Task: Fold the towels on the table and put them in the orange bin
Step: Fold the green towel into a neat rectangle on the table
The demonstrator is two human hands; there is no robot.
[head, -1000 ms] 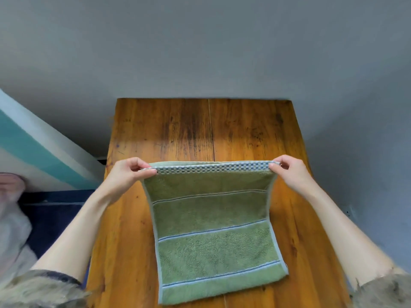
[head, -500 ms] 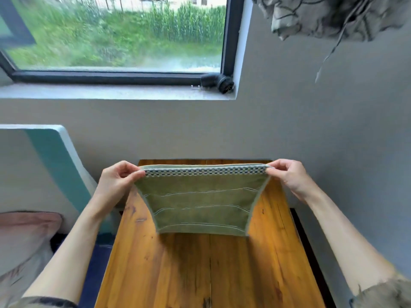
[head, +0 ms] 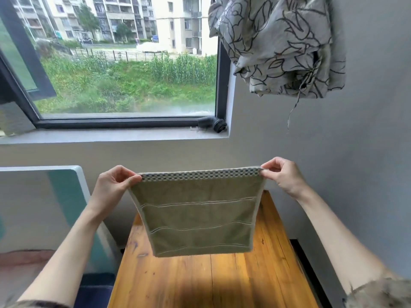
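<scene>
A green towel (head: 199, 216) with a checkered blue-and-white top band hangs in the air above the wooden table (head: 213, 283), stretched flat between my hands. My left hand (head: 113, 185) pinches its upper left corner and my right hand (head: 281, 175) pinches its upper right corner. The towel's lower edge hangs free, off the table surface. The orange bin is not in view.
A grey wall and a window (head: 124, 63) stand behind the table. A patterned curtain (head: 280, 45) hangs at the upper right. A small black object (head: 212, 123) lies on the sill. A teal-and-white panel (head: 64, 196) stands left of the table.
Both hands have raised the towel from lying draped on the table until it hangs clear above it. The view has tilted upward, so the window and curtain now show.
</scene>
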